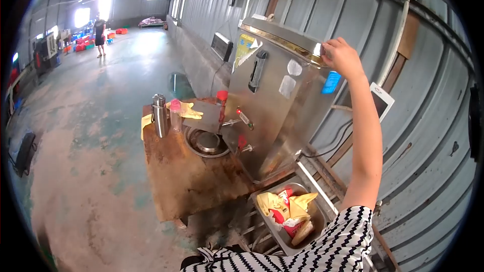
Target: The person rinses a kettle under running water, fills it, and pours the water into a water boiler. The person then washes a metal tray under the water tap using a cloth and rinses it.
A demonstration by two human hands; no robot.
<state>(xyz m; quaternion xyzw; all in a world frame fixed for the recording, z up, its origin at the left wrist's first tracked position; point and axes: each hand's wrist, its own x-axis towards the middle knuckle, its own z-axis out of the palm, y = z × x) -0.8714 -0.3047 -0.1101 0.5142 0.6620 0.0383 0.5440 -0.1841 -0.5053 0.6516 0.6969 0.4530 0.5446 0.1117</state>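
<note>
My right hand is raised to the top right edge of a tall stainless steel water boiler. Its fingers are curled together beside a bright spot at the lid's edge; what they pinch, if anything, is too small to make out. Two taps, the upper tap and the lower tap, stick out of the boiler's front. A blue sticker is just below my hand. My left hand is out of the frame.
A rusty table holds a steel flask, a pink-capped bottle, yellow gloves and a round steel basin. Yellow and red items lie in a metal tray. A person stands far off.
</note>
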